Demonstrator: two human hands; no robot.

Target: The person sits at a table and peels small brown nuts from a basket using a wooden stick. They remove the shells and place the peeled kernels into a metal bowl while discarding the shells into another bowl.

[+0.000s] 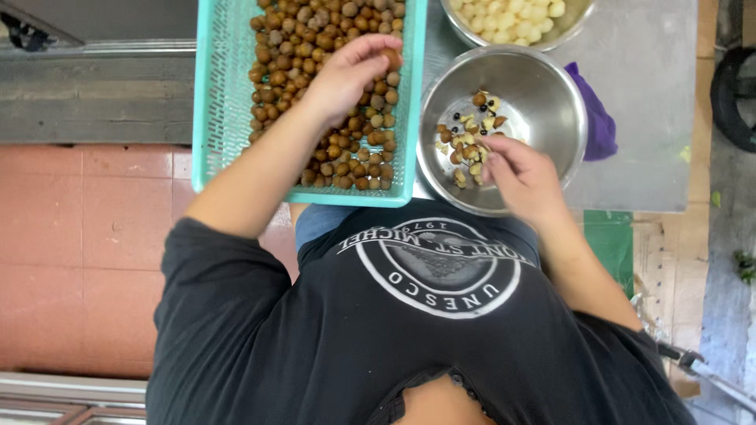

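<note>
Head view: left hand [346, 75] pinching brown fruit [391, 58] over teal basket [224, 118].

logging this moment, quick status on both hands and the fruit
Left hand in teal basket, fingers closed on one brown fruit. Right hand over steel bowl of peel scraps; grip contents hidden. Nothing in the way.

Single head-worn view, close, straight down over the chest onto tray [216, 118] and steel bowl [551, 86].
</note>
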